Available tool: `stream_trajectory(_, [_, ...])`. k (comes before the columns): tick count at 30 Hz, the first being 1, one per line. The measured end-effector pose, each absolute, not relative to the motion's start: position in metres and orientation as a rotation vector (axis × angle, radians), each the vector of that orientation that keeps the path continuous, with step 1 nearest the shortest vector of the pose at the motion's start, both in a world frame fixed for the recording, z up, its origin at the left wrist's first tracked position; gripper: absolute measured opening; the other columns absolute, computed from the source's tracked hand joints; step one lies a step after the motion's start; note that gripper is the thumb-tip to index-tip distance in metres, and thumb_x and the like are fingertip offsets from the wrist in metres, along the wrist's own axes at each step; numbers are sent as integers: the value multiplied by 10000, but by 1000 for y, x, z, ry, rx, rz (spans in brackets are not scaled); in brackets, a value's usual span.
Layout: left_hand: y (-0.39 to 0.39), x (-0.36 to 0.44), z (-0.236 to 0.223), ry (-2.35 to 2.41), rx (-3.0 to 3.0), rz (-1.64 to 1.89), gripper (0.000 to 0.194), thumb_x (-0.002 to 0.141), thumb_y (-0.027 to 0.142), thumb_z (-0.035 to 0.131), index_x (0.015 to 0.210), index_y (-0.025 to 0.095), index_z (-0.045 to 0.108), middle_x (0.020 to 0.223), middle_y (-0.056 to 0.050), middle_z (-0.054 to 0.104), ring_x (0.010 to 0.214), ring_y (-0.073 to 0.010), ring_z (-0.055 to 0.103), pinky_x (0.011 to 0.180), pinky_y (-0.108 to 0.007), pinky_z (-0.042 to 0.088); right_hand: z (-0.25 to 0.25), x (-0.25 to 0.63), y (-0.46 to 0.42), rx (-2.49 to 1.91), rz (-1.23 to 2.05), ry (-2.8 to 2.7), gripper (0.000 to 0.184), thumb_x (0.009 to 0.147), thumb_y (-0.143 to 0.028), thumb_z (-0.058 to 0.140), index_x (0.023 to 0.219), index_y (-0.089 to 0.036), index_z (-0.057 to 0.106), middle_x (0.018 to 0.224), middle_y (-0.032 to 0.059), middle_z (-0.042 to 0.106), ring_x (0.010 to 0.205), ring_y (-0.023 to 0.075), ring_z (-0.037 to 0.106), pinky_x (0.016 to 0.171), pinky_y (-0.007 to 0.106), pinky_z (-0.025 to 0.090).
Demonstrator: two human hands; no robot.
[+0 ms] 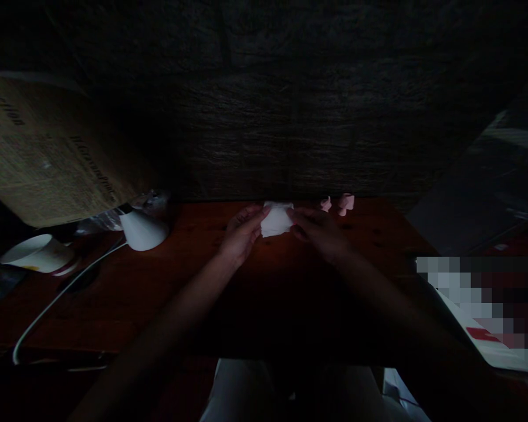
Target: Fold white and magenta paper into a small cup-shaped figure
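Note:
A small white piece [277, 219], soft-looking like folded cloth or tissue, is held up between my two hands above the wooden table. My left hand [243, 233] pinches its left edge, thumb on the near face. On the opposite edge, my right hand [317, 230] has thumb and fingers closed on it. A speck of pink shows by the right fingertips, too small to name. Just right of that hand stand two small pink objects, a smaller one [326, 203] and a larger cup-like one [346, 203]. Dim light hides much of the fingers' detail.
On the left are a white cone-shaped thing [144, 230] with a white cord [66, 287], a paper cup [39, 253] lying tilted, and a printed brown paper bag [57, 158]. A dark textured wall [264, 117] backs the wooden table [193, 281]. A pale panel [470, 328], partly pixelated, is at right.

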State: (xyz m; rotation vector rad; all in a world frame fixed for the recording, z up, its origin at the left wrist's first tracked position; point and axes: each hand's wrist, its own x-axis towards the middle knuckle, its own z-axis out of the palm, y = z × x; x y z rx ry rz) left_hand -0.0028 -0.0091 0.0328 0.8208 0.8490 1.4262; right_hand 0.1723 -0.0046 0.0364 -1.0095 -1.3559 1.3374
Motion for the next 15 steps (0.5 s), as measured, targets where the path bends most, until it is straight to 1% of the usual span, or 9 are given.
stream_trajectory(3, [-10, -2, 32, 904, 825, 1469, 347, 557, 235, 939, 786, 172, 687, 756, 19, 726, 683, -100, 646, 677, -222, 493, 38, 171, -7, -1033, 1330, -1370, 461, 689, -644, 769, 773, -201, 676, 633, -19, 572, 574, 111, 491, 540, 250, 384])
stream_trajectory(7, [-12, 1, 32, 883, 935, 1492, 364, 537, 241, 945, 775, 179, 677, 732, 33, 712, 654, -88, 614, 629, -201, 456, 37, 171, -6, -1049, 1223, -1383, 532, 720, -724, 694, 678, -201, 609, 524, -47, 474, 503, 100, 403, 500, 255, 317])
stream_trajectory(9, [-13, 2, 33, 890, 946, 1475, 355, 541, 267, 943, 754, 176, 674, 738, 30, 704, 659, -90, 612, 628, -203, 457, 36, 172, -6, -1052, 1190, -1411, 551, 731, -745, 665, 672, -202, 598, 508, -54, 454, 487, 98, 379, 496, 260, 305])
stream_trajectory(12, [-12, 1, 34, 890, 906, 1439, 352, 566, 326, 933, 735, 168, 667, 756, 21, 694, 693, -103, 627, 660, -221, 486, 38, 173, -7, -1068, 1123, -1545, 537, 789, -728, 615, 688, -201, 614, 522, -41, 485, 500, 111, 415, 514, 267, 326])
stream_trajectory(15, [-11, -2, 32, 866, 851, 1444, 351, 574, 287, 933, 742, 168, 648, 781, 26, 690, 740, -109, 649, 728, -241, 512, 42, 175, -10, -1077, 979, -1704, 483, 863, -661, 568, 743, -202, 655, 546, -23, 531, 531, 134, 477, 544, 277, 364])
